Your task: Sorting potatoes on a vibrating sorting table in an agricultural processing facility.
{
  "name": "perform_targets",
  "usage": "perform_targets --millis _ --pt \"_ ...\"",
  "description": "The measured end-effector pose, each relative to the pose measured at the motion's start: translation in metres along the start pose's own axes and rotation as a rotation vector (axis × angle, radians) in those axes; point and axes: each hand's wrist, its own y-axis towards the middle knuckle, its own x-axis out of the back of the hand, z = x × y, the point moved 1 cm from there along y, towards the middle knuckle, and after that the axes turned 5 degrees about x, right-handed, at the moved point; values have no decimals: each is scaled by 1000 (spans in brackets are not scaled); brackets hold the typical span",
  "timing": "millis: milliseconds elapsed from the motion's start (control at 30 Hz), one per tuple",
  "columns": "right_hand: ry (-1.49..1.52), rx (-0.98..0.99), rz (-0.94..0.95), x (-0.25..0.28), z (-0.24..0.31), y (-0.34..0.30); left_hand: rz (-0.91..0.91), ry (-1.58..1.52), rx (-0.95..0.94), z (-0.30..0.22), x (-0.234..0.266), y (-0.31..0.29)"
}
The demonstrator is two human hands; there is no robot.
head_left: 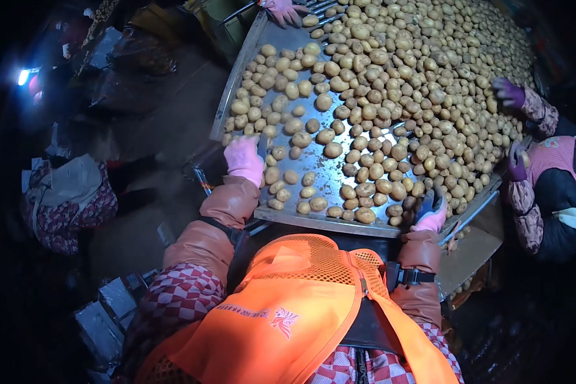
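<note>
Potatoes (422,96) cover most of a metal sorting table (334,182), heaped thickly on the right and sparser on the left. My left hand (243,158), in a pink glove, is closed at the table's left side, beside loose potatoes. Its fingertips are hidden, and whatever it may grip cannot be made out. My right hand (431,211), in a pink glove with a dark grey palm, is at the near right corner. Its fingers are apart and cupped beside potatoes near the rim, holding none that I can see.
Across the right side, a person's purple-gloved hands (509,93) work at the heap. Another person's pink-gloved hand (284,11) rests at the far left corner. A person in patterned clothes (70,201) is on the left. A cardboard box (470,256) stands below the right edge.
</note>
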Motion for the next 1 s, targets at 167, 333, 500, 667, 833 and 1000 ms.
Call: perform_targets --millis 167,333,500,667,833,1000 --pt "-1414 272 537 -88 32 -34 29 -277 -319 -100 9 44" --pt "-955 564 958 -102 19 -30 36 -232 -652 -219 -15 65" --pt "-543 353 867 -78 26 -25 106 -199 -718 -165 -35 68" --pt "-345 194 659 -62 29 -12 452 -110 -450 -79 10 48" --pt "-353 147 549 -62 23 -9 -192 -116 -472 -92 16 99" --pt "-359 15 599 -62 32 -11 273 36 -99 -135 -30 178"
